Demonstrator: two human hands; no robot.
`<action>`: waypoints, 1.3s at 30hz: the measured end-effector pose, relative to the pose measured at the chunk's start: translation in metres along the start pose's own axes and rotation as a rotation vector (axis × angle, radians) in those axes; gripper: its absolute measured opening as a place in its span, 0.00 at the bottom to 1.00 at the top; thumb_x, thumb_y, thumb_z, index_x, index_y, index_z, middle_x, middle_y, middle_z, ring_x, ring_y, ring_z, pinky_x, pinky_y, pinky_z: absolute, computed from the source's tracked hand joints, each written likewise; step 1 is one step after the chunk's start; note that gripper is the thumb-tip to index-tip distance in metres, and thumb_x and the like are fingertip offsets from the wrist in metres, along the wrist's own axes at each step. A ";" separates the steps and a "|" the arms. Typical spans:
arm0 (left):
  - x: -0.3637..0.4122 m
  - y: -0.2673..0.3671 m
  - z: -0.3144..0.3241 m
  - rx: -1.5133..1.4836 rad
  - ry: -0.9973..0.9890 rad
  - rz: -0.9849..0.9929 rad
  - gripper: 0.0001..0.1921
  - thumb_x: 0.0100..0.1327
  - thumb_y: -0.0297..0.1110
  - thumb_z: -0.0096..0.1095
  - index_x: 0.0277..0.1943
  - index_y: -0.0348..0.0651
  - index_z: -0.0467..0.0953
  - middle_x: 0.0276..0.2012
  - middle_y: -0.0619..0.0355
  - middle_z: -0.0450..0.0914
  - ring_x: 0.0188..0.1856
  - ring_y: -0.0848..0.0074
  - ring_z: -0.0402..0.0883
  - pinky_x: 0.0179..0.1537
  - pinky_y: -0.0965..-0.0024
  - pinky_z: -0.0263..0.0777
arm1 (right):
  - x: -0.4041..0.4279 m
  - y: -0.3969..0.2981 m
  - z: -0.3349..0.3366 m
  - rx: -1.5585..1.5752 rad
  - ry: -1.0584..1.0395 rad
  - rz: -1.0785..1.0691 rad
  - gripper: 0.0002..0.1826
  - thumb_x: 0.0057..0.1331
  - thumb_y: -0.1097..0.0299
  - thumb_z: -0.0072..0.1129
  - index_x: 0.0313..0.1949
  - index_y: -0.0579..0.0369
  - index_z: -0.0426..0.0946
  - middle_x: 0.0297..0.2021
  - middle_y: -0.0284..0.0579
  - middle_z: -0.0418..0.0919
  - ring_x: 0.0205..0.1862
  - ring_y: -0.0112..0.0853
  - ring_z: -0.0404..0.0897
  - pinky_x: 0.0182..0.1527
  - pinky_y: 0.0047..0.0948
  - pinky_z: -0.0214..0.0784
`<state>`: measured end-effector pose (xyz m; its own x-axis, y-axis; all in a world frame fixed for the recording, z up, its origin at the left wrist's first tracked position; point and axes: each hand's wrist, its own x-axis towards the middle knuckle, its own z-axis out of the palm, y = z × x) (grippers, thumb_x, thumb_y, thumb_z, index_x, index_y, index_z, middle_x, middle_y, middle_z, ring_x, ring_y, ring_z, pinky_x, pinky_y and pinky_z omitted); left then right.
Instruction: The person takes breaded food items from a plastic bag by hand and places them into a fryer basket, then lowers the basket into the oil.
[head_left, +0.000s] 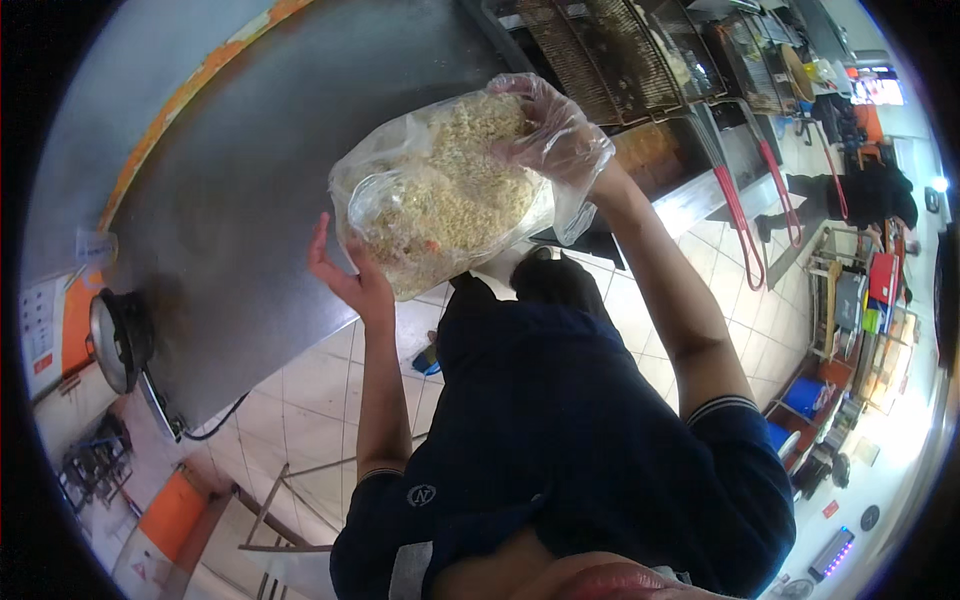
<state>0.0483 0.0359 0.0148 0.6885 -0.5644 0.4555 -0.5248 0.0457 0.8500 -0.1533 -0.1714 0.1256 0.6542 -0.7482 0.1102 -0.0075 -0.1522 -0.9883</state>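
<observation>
A clear plastic bag of pale, crumbly food (457, 195) is held up in front of me, above the near edge of the steel worktop (247, 172). My right hand (544, 127) is covered by the loose plastic at the bag's right end, with its fingers around that end of the contents. At the lower left corner, my left hand (349, 277) has its fingers spread; its thumb side touches the bag and is partly behind the plastic. A rounded, shiny fold of film (375, 202) shows near the bag's left end. The bag's underside is hidden.
Wire fryer baskets (622, 60) with red-coated handles (739, 217) stand at the upper right, the handles reaching over the tiled floor. A round dark appliance (116, 341) sits at the worktop's left end. A metal frame (285, 502) is at lower left. Another person (862, 195) stands at far right.
</observation>
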 end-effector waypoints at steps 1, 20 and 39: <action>0.002 0.005 0.003 -0.016 0.030 0.006 0.20 0.72 0.32 0.55 0.60 0.35 0.60 0.63 0.44 0.69 0.68 0.57 0.64 0.71 0.52 0.52 | -0.001 -0.011 -0.006 0.045 -0.006 0.065 0.30 0.56 0.75 0.75 0.56 0.54 0.72 0.47 0.40 0.80 0.47 0.26 0.79 0.49 0.25 0.76; -0.036 0.090 0.111 -0.115 0.028 0.102 0.15 0.74 0.30 0.52 0.58 0.36 0.60 0.60 0.41 0.70 0.63 0.55 0.72 0.65 0.56 0.65 | -0.031 -0.137 -0.438 0.294 0.364 -0.022 0.17 0.63 0.78 0.62 0.53 0.55 0.77 0.39 0.37 0.84 0.33 0.23 0.81 0.33 0.23 0.76; -0.326 0.189 0.126 -0.422 0.369 -1.478 0.18 0.72 0.52 0.44 0.50 0.47 0.67 0.38 0.57 0.73 0.31 0.73 0.70 0.27 0.74 0.65 | 0.028 0.131 -0.738 -1.781 -0.460 0.425 0.13 0.65 0.65 0.51 0.41 0.50 0.84 0.35 0.52 0.85 0.40 0.47 0.84 0.44 0.44 0.76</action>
<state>-0.3381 0.1249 -0.0059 0.5569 -0.0953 -0.8251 0.8208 -0.0885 0.5643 -0.6939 -0.6888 0.0765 0.5205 -0.7489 -0.4101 -0.6729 -0.6555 0.3429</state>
